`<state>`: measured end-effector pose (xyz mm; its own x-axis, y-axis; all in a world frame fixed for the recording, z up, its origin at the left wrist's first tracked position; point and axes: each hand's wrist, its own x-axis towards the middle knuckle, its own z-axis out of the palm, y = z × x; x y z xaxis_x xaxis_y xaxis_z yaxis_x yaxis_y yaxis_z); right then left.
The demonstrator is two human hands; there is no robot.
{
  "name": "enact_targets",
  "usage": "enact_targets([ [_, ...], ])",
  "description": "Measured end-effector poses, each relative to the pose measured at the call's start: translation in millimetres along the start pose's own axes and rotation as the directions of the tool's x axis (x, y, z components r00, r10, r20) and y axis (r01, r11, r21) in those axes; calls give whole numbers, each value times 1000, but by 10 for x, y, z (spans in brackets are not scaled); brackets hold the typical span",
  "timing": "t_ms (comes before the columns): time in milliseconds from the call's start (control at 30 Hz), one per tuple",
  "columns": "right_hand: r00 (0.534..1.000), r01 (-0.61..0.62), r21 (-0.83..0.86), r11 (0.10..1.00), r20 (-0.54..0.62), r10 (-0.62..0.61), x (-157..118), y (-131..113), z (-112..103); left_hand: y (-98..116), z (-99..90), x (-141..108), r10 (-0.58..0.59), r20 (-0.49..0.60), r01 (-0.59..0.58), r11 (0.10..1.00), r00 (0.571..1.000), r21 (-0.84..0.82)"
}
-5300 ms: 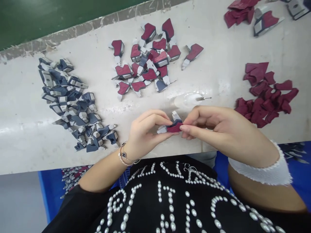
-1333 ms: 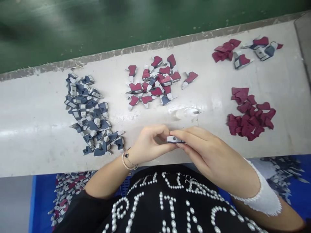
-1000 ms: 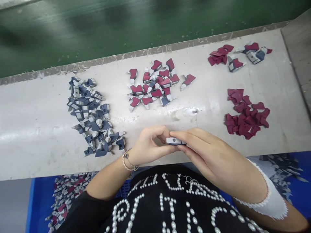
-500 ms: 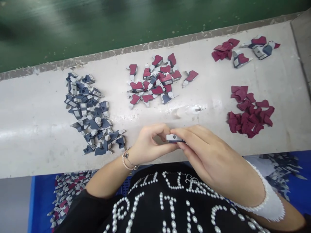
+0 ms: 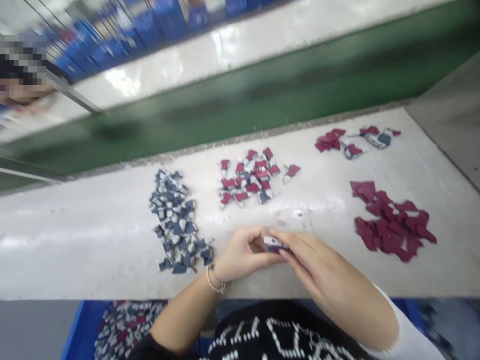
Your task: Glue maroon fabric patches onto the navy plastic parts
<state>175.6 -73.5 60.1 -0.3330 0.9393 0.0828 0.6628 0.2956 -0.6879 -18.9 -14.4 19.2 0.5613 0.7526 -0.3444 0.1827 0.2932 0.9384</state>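
Near the front edge of the white table (image 5: 112, 270), my left hand (image 5: 243, 255) and my right hand (image 5: 307, 255) meet around one small grey-and-blue piece (image 5: 273, 242). Fingers of both hands pinch it, and a bit of dark red shows at its lower side. Left of my hands lies a long pile of blue-and-grey pieces (image 5: 174, 220). Beyond my hands is a cluster of grey pieces with red tops (image 5: 251, 177). Loose dark red pieces (image 5: 393, 225) are spread out to the right.
At the back right lie a small red pile (image 5: 330, 140) and a few assembled pieces (image 5: 378, 139). A blue bin (image 5: 77, 330) of mixed pieces stands below the front edge at left. Past a green strip (image 5: 232, 110), blurred blue containers (image 5: 150, 25) and part of a person appear.
The camera view has tilted up, so the far table and blue containers now show. Both hands still hold the piece together, and dark red is now visible on its lower side.
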Motion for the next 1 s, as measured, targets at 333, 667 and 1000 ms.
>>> enact_targets([
  [333, 920, -374, 199, 906, -41, 389, 165, 847, 18, 416, -643, 555, 180, -490, 132, 833, 853, 537],
  [667, 942, -317, 351, 881, 6, 336, 405, 955, 288, 543, -1515, 492, 229, -738, 626, 407, 635, 665],
  [1000, 878, -419, 552, 720, 44, 477, 103, 880, -27, 671, -1770, 516, 268, -559, 448, 378, 785, 810],
])
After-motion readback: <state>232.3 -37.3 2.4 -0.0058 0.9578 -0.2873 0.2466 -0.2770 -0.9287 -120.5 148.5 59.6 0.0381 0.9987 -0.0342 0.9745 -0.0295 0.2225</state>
